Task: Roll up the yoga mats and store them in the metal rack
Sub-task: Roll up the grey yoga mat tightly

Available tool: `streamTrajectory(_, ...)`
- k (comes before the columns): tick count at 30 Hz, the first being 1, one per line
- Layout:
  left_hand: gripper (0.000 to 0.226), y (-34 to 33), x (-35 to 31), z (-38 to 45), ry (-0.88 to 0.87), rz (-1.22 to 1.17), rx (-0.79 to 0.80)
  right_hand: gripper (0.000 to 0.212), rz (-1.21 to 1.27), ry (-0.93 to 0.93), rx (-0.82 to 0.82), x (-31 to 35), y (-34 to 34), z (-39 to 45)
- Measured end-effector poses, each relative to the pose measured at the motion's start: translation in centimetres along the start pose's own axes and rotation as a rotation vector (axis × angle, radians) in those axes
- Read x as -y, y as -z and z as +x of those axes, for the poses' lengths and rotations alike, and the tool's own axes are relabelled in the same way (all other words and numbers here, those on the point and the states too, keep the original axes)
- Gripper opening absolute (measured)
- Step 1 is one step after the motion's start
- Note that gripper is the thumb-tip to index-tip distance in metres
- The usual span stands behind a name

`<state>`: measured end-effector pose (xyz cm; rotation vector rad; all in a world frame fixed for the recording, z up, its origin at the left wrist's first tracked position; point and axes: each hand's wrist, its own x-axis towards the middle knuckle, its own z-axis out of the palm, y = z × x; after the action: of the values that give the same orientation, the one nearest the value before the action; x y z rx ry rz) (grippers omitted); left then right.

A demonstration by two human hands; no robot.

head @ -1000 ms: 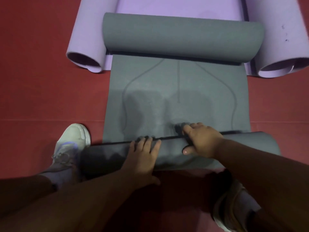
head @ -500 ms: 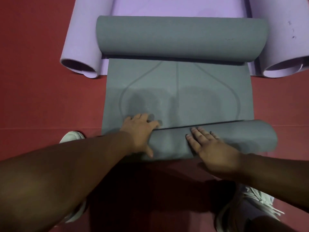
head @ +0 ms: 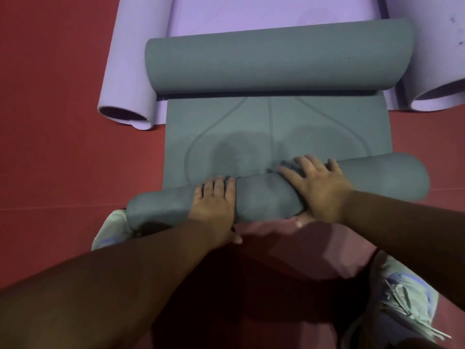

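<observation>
Red floor [head: 63, 147], half-rolled grey mat [head: 276, 137]

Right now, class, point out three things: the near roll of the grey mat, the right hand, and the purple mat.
Near roll [head: 382, 176], head view: bare top surface, right of the hands.
Right hand [head: 318, 188], head view: back of the hand.
Purple mat [head: 251, 13], head view: flat middle part.

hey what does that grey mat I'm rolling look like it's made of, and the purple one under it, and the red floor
Grey mat: likely soft rubber or foam with a matte finish; it curls into a thick roll and shows faint line markings. Purple mat: probably similar foam, smooth and matte, its ends curled into open tubes. Red floor: looks like padded vinyl or foam tiles, with a thin seam line; hard to be sure.
</observation>
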<state>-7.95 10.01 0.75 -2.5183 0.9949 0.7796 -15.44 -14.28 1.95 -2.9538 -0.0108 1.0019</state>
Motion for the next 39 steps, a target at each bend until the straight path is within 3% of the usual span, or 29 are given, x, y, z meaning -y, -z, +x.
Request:
streamTrajectory(3,0.141,0.2,0.4,1.4,0.002,-0.007,-0.026,0.135,-0.098,0.0,-0.026,-0.1,-0.6,0.1)
streamTrajectory(7,0.123,-0.1,0.7,1.9,-0.018,-0.043,-0.065,0.126,-0.034,0.009,-0.023,-0.2,0.1,0.2)
streamTrajectory(14,0.128,-0.7,-2.3,0.2,-0.146,-0.03,-0.007,0.129,-0.036,0.027,0.043,-2.0,-3.0,-3.3)
streamTrajectory(20,0.115,0.1,-5.3,0.2,-0.224,-0.16,0.122,0.132,0.073,0.059,0.154,-4.8,-4.4,-5.1)
streamTrajectory(24,0.109,1.9,-4.1,2.3,-0.215,-0.317,0.283,0.136,0.128,-0.033,0.075,-5.2,-3.3,-6.6)
streamTrajectory(26,0.112,2.8,-3.4,3.4,-0.231,-0.371,0.303,0.123,0.067,-0.06,-0.116,-5.5,-3.3,-7.3)
streamTrajectory(30,0.121,3.5,-2.2,3.4,-0.214,-0.343,0.029,0.063,0.106,-0.089,-0.444,-4.3,-6.0,-8.0)
streamTrajectory(32,0.107,3.2,-1.9,2.5,-0.184,-0.366,-0.123,0.045,0.098,-0.068,-0.519,-3.3,-6.2,-8.2)
streamTrajectory(35,0.073,2.2,-1.9,1.7,-0.146,-0.422,-0.329,0.06,0.041,-0.057,-0.476,-2.4,-6.3,-7.9)
streamTrajectory(39,0.033,1.4,-1.4,3.4,-0.109,-0.478,-0.499,0.077,-0.017,-0.114,-0.301,-1.8,-6.0,-5.9)
